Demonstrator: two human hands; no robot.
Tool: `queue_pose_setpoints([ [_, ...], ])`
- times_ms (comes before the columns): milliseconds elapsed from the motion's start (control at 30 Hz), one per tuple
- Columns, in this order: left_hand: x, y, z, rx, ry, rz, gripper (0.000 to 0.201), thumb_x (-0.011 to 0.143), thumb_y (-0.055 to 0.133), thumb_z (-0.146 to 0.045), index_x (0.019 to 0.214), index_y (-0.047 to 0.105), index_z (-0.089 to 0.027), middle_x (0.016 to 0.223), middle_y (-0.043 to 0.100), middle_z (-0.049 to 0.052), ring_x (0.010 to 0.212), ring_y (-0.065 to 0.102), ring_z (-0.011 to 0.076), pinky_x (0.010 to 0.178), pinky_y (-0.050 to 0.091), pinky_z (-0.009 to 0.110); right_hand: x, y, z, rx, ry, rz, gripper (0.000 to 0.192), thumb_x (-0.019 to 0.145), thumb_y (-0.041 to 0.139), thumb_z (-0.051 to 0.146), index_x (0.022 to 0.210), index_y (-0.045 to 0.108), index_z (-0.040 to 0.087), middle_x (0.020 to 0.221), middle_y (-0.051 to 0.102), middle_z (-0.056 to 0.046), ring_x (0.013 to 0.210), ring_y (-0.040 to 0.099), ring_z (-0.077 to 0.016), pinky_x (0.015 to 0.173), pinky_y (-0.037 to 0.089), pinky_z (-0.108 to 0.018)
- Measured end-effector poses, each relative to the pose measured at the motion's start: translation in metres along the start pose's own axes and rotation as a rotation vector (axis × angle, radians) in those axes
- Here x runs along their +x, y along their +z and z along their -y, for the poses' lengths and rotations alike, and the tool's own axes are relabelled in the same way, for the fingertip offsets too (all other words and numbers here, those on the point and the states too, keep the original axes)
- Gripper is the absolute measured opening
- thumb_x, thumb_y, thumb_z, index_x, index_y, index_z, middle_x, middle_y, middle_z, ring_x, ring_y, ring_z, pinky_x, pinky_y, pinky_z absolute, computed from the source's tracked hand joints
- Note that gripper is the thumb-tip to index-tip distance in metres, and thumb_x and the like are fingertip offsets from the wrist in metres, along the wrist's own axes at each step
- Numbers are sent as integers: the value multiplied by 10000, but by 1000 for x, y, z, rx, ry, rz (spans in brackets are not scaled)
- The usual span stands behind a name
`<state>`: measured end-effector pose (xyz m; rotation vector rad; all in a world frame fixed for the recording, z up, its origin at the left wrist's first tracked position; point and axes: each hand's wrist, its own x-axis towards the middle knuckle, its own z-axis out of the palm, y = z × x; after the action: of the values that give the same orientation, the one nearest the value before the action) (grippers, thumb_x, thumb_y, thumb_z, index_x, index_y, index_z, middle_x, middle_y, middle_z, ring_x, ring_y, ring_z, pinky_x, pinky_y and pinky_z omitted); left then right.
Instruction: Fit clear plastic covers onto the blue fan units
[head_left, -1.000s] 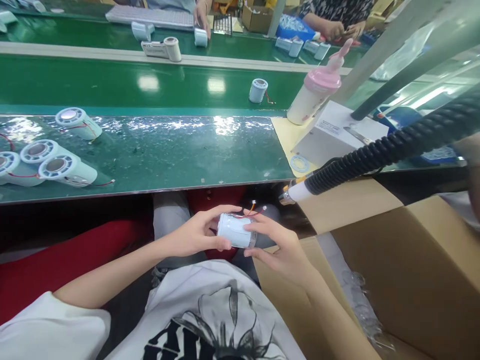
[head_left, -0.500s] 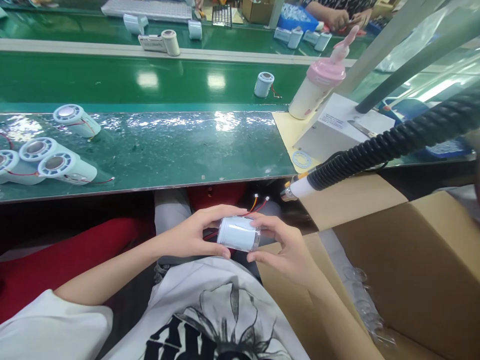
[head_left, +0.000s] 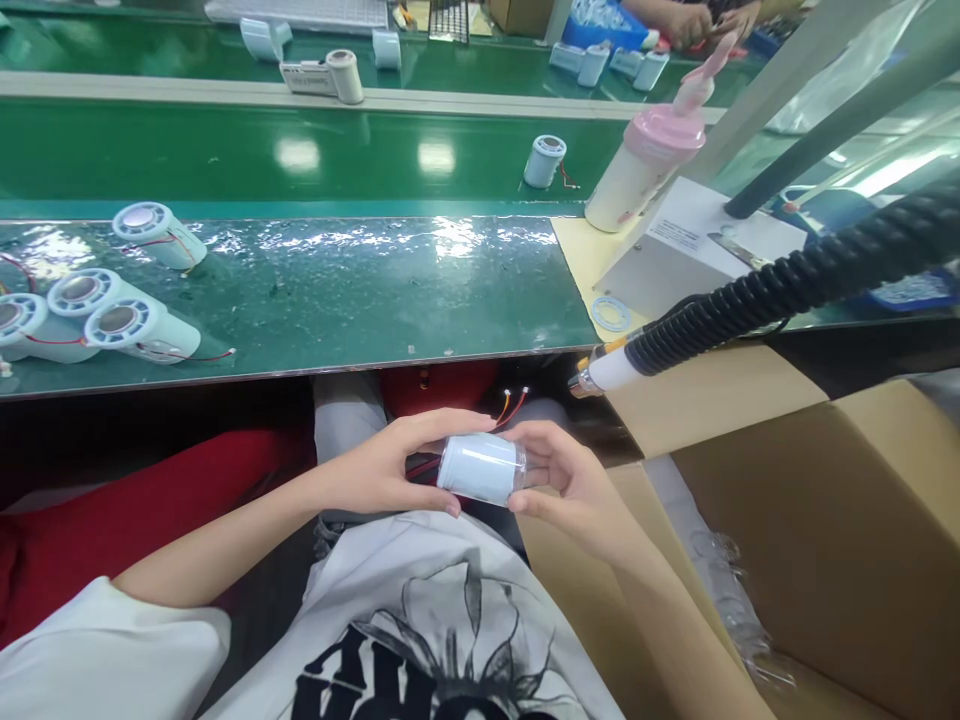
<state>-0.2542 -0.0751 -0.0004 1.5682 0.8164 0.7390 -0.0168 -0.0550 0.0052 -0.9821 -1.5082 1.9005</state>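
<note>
A light-blue cylindrical housing (head_left: 480,468) lies sideways between my two hands above my lap. Thin red and yellow wires (head_left: 512,405) with small white plugs stick up behind it. My left hand (head_left: 401,465) grips its left end, thumb below and fingers over the top. Around the right end sits a clear plastic cover (head_left: 520,467), which my right hand (head_left: 562,485) holds with thumb and curled fingers. Some fingertips of both hands are hidden behind the housing.
Similar housings (head_left: 142,330) lie at the bench's left, and another (head_left: 544,162) stands on the green belt (head_left: 360,165). A black flexible hose (head_left: 787,275) crosses the right side above an open cardboard box (head_left: 825,540) holding clear covers (head_left: 739,610). A pink-lidded bottle (head_left: 645,165) and a co-worker's hands (head_left: 705,25) are behind.
My right fingers have slid off the housing's top toward its right end and now curl around the clear cover. My left hand keeps its grip. The view has shifted slightly.
</note>
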Motion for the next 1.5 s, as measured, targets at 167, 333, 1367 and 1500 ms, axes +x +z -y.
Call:
queue_pose_setpoints([
  [167,0,1,0,-11,-14,5,749,703,764,-191,1371,439,-288,1439,446,97,1320,435,263,1044,439,381,2,0,-1,141,99,-8,405,728,758,347,1033,525,219,926,631,-18,803,618,-129,678,519,-229],
  [333,1,1,-1,-28,-13,11,740,708,756,-179,1368,442,-295,1440,446,95,1330,422,267,1047,441,382,6,2,0,209,155,-42,399,710,752,398,971,526,198,852,645,-12,707,620,-117,604,539,-225],
  [1367,1,-2,3,5,39,0,701,694,766,-178,1328,493,-305,1435,440,96,1332,411,273,1044,437,388,13,13,-2,470,586,85,722,958,149,564,642,611,109,523,627,-66,330,539,-64,312,395,-104],
  [1500,3,1,7,26,57,-27,685,678,779,-205,1306,522,-290,1396,471,122,1297,448,302,1013,460,417,13,13,-3,550,650,116,755,967,82,552,634,607,123,494,611,-49,326,538,-63,301,387,-93],
])
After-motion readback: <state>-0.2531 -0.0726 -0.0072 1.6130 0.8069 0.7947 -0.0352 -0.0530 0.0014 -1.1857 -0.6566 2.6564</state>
